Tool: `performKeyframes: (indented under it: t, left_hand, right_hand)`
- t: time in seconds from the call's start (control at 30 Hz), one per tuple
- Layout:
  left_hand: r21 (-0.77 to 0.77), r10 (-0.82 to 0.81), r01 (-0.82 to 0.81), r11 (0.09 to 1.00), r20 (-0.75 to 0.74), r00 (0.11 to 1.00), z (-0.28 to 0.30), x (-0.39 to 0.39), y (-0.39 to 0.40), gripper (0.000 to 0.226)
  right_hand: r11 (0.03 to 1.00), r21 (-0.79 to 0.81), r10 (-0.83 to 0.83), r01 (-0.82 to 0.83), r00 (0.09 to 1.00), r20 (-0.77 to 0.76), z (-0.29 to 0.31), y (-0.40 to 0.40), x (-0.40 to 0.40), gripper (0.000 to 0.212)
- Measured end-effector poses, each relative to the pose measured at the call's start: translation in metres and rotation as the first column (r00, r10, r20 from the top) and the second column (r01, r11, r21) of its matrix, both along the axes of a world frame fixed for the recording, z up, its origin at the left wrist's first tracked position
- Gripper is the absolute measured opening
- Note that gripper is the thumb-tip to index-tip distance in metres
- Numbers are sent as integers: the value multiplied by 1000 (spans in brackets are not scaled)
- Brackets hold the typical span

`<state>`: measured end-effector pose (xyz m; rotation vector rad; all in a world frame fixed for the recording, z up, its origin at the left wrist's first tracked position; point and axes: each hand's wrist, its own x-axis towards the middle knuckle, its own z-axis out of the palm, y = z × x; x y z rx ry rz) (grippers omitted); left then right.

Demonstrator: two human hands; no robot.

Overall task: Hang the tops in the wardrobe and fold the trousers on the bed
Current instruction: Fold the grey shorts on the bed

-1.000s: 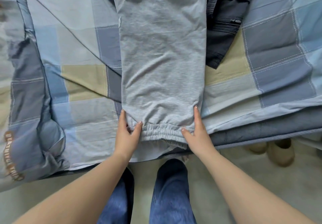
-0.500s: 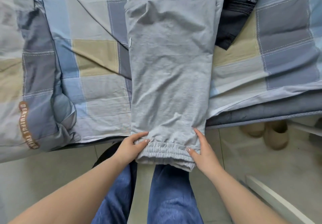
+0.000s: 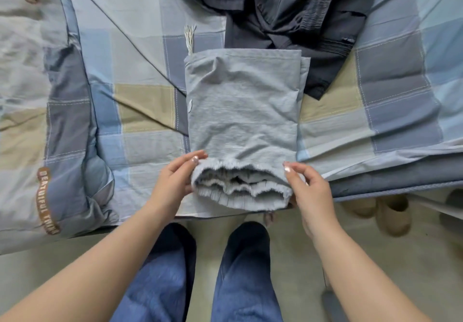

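Note:
Light grey trousers (image 3: 241,111) lie folded lengthwise on the checked bed cover (image 3: 140,53), their elastic cuffs stacked at the near edge of the bed. My left hand (image 3: 172,181) pinches the left end of the cuffs between thumb and fingers. My right hand (image 3: 308,189) grips the right end of the cuffs, thumb on top. The cuff end is lifted slightly off the bed. A drawstring tassel (image 3: 189,37) pokes out past the far left corner of the trousers.
Dark navy garments (image 3: 288,13) lie crumpled beyond the grey trousers at the far side. A rolled quilt (image 3: 45,146) with brown lettering lies at the left. Beige slippers (image 3: 385,211) stand on the floor at the right. My jeans-clad legs stand against the bed's edge.
The trousers now look shorter, with their far fold edge in view. Both hands have moved from lying on the cuffs to gripping their ends and lifting them.

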<state>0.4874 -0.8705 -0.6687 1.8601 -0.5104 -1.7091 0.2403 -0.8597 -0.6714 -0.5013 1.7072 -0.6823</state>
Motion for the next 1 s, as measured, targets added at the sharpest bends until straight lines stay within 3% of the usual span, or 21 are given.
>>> performKeyframes:
  t: [0.13, 0.23, 0.4, 0.47, 0.53, 0.6, 0.67, 0.7, 0.8, 0.87, 0.93, 1.0]
  left_hand:
    - [-35, 110, -120, 992, -208, 972, -9, -2, -60, 23]
    - [-87, 113, -147, 985, -309, 944, -22, -1, -103, 38]
    - [-142, 9, -38, 989, -202, 979, -51, -1, -166, 61]
    - [-135, -64, 49, 990, -105, 992, -65, -3, -188, 58]
    - [-98, -133, 135, 986, 26, 991, -76, -5, -204, 57]
    - [-29, -280, 289, 957, 181, 943, -87, -6, -215, 51]
    - [11, -406, 423, 906, 308, 861, -93, -6, -222, 38]
    - [0, -426, 456, 890, 357, 831, -94, -6, -224, 31]
    - [-154, -327, 433, 888, 451, 830, -95, -3, -226, 12]
    - [-239, -172, 297, 925, 433, 885, -95, -2, -232, 19]
    - [-211, -52, 132, 969, 350, 935, -96, -5, -241, 16]
    - [-131, -1, 64, 989, 434, 901, -97, -8, -247, 27]
  right_hand:
    - [983, 78, -178, 164, 950, 256, -8, -70, -1, 7]
    - [975, 54, -219, 215, 902, 372, -14, -126, 1, 8]
    - [957, 24, -270, 289, 857, 439, -34, -200, 4, 8]
    - [952, 28, -288, 306, 857, 427, -50, -219, 4, 32]
    - [980, 10, -193, 200, 927, 321, -63, -223, 2, 57]
    - [991, -48, 127, -126, 992, 2, -73, -221, 2, 63]
    - [907, -25, 394, -420, 869, -299, -83, -219, -1, 56]
    - [883, 0, 437, -470, 821, -366, -86, -219, -3, 48]
    - [916, -6, 350, -400, 808, -474, -87, -225, -3, 17]
    - [950, -90, 215, -298, 837, -503, -87, -238, 0, 9]
    - [967, -113, 156, -230, 877, -455, -86, -252, 5, 12]
    - [979, -70, 139, -191, 879, -456, -87, -260, 11, 31]
